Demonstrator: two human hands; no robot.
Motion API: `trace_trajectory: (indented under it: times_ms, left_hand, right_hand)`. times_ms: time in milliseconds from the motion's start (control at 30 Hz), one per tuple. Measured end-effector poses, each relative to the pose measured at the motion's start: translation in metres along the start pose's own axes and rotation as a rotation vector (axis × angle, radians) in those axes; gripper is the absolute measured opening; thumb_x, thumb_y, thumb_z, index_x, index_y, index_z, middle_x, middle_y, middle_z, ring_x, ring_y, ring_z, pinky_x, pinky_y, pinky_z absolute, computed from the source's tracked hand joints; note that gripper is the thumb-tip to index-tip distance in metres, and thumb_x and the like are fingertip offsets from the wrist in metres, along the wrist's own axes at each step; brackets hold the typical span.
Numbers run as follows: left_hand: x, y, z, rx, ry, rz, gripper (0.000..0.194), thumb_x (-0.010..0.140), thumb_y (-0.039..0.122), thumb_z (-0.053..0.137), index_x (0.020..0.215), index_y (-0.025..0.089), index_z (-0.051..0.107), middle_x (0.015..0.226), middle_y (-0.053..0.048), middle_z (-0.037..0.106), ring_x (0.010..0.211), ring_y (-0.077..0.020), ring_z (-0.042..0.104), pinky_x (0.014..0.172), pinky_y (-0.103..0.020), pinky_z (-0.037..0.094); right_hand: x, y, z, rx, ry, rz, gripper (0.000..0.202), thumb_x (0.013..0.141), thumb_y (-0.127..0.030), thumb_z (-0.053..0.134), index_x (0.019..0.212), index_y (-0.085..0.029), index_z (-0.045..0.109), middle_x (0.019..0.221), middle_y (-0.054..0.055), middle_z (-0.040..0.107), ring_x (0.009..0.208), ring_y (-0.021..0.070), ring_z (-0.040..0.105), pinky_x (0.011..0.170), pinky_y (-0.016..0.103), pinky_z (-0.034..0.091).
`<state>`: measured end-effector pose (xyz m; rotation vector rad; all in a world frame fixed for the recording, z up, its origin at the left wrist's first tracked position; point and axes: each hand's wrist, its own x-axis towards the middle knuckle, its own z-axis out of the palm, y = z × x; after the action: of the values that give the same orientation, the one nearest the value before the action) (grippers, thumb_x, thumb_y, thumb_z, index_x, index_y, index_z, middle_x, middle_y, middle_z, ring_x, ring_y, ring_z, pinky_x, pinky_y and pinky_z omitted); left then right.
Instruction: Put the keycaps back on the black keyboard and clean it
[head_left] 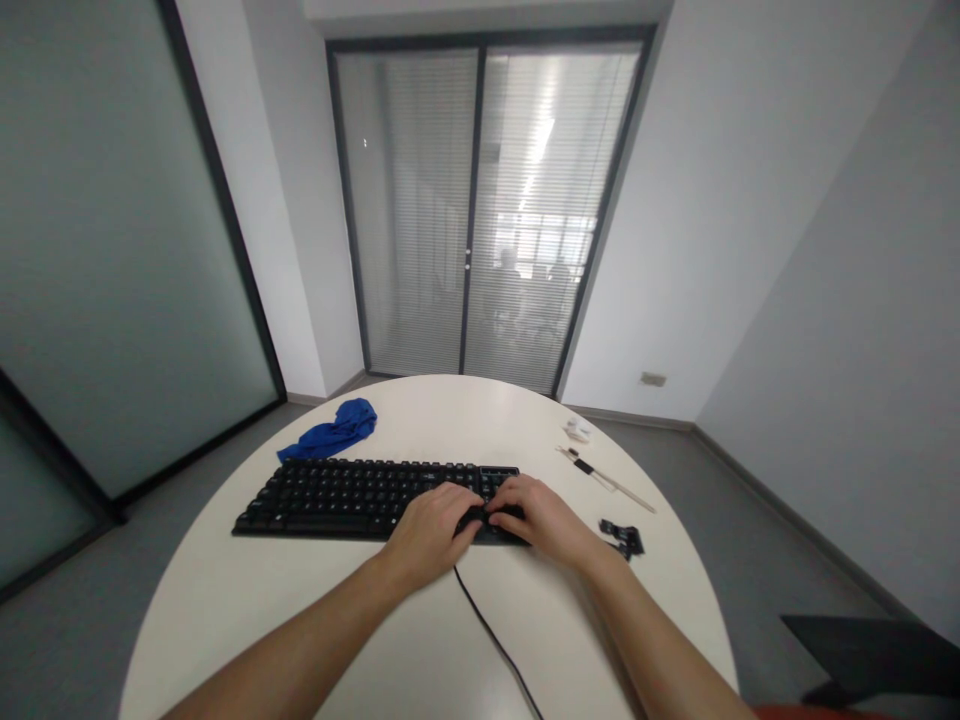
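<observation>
A black full-size computer keyboard (337, 500) lies flat on the round white tabletop (225, 600), reaching from near the left edge across the middle, its long side roughly facing the near edge. Both hands are at its right-hand end. The left hand (433, 525) rests over the keys with its fingers bent and the thumb drawn in close to them; the right hand (541, 515) comes in from the other side, its fingers curled, thumb and forefinger only slightly parted. The fingertips of the two hands nearly meet over a dark spot among the keys, and whether either has hold of a small part or merely touches the keys cannot be told. A thin black cable (487, 630) runs from beside the left hand toward the near edge. Beyond the keyboard, by the far left edge, lies a crumpled blue cloth (334, 432). Near the far right edge sits a small white box or packet (578, 430), its contents too small to make out. Just nearer are slender pale sticks (628, 493) with a black section, and toward the right edge, beside the right forearm, a little cluster of black keycap-like pieces (634, 540).
</observation>
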<state>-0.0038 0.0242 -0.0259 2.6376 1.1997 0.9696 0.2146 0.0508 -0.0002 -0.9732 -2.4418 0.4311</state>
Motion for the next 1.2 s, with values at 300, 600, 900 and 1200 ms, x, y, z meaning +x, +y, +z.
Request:
trace_trajectory:
  times_ms: [300,600,900,1200]
  left_hand:
    - [0.000,0.001,-0.003,0.007,-0.029,0.021,0.019,0.095,0.020,0.055,0.111,0.022,0.063,0.109,-0.003,0.070,0.102,-0.0210,0.062,0.090,-0.036,0.051]
    - [-0.001,-0.002,-0.002,0.040,-0.047,0.035,0.015,0.095,0.019,0.055,0.105,0.021,0.066,0.104,-0.003,0.070,0.098,-0.0203,0.062,0.089,-0.035,0.051]
    - [-0.001,0.001,-0.005,0.038,-0.047,0.059,0.023,0.097,0.022,0.052,0.113,0.022,0.068,0.110,-0.004,0.071,0.101,-0.0201,0.062,0.090,-0.036,0.053]
    - [-0.001,0.004,-0.008,0.062,-0.077,0.112,0.026,0.096,0.021,0.050,0.116,0.020,0.068,0.115,-0.006,0.069,0.106,-0.0222,0.060,0.094,-0.039,0.052]
  right_hand:
    - [0.001,-0.004,0.005,-0.001,0.042,0.047,0.012,0.092,-0.028,0.064,0.092,-0.023,0.075,0.094,0.004,0.071,0.092,0.0194,0.063,0.081,0.029,0.046]
    - [-0.001,-0.004,0.001,-0.015,-0.017,0.037,0.019,0.088,-0.027,0.069,0.105,-0.026,0.077,0.095,0.003,0.071,0.091,0.0192,0.064,0.081,0.027,0.046]
    - [-0.002,-0.005,-0.004,-0.162,-0.040,0.033,0.028,0.098,-0.041,0.054,0.112,-0.027,0.075,0.088,0.004,0.069,0.086,0.0188,0.062,0.073,0.027,0.043]
    - [-0.002,-0.009,-0.007,-0.166,-0.063,0.016,0.024,0.098,-0.034,0.055,0.111,-0.028,0.074,0.088,0.004,0.068,0.087,0.0187,0.061,0.074,0.026,0.043]
